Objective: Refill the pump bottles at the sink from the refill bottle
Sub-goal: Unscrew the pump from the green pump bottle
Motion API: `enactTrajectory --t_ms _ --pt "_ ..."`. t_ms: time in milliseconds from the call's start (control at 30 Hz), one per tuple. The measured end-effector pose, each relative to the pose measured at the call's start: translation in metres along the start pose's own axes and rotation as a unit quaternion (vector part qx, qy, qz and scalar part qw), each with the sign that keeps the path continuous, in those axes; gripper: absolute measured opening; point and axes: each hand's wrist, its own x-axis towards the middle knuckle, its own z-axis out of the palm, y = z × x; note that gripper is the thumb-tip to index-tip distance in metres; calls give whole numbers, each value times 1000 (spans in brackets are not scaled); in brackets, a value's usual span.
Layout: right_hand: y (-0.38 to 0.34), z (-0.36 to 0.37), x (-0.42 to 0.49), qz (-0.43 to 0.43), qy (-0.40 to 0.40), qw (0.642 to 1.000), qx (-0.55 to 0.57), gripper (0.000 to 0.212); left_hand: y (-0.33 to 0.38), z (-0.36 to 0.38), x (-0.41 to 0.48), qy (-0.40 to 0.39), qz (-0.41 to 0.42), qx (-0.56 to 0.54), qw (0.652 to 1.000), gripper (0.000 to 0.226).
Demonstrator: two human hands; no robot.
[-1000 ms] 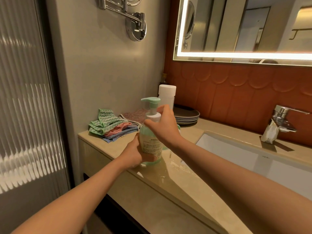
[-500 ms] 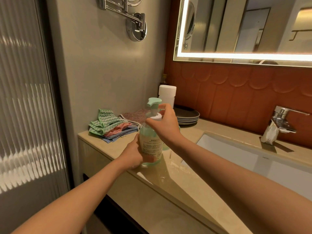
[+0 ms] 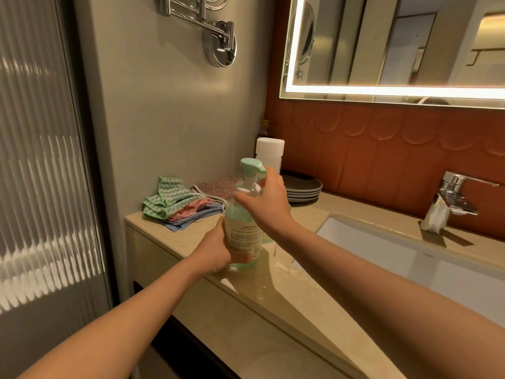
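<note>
At the left end of the counter point(image 3: 273, 291), near the front edge, one pale green pump bottle point(image 3: 243, 233) stands upright with its base on the stone. Its mint pump head point(image 3: 251, 166) sits on top above a white collar point(image 3: 247, 190).

The left grip point(image 3: 216, 247) wraps around the lower body of the bottle from the left, fingers curled about it, forearm reaching in from the lower left. The right grip point(image 3: 266, 203) comes in from the right with its wrist raised. Its fingers are curled around the collar just under the pump head, clasping it.

Just behind the bottle, beside the right wrist, a sliver of another green container point(image 3: 269, 237) shows; I cannot tell what it is. Farther back stands one white cylinder point(image 3: 269, 154), and beside it a stack of dark plates point(image 3: 303, 188), about four by their rims.

By the wall lies a pile of three folded cloths point(image 3: 177, 205), green, pink and blue, with a fourth speckled cloth point(image 3: 218, 186) behind.

To the right are one white sink point(image 3: 382, 247) and one chrome faucet point(image 3: 453, 195), with a lit mirror point(image 3: 396, 50) above.
</note>
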Motion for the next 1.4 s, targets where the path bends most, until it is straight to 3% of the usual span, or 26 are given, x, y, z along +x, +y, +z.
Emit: enactTrajectory --t_ms 167,333,633,767,900,1100,1267,1400 --pt "-3 -4 -4 24 -51 997 49 56 0 0 0 4 7 7 1000 93" --pt "-3 1 -4 17 -10 1000 14 67 0 -1 2 7 -7 25 1000 92" --pt "-3 1 -4 7 -52 998 28 40 1 -1 1 0 9 21 1000 87" --pt "-3 3 -5 16 -36 999 12 55 -1 -1 4 8 -3 29 1000 88" --pt "0 -1 -4 21 -34 999 -4 57 0 -1 5 0 -4 36 999 91" --pt "-14 -14 5 17 -7 996 90 47 -2 0 5 7 -5 56 998 99" --pt "-17 -41 26 16 74 975 207 33 0 -4 5 7 2 54 999 83" --pt "-9 -68 33 101 100 930 337 36 1 -4 7 14 7 46 999 78"
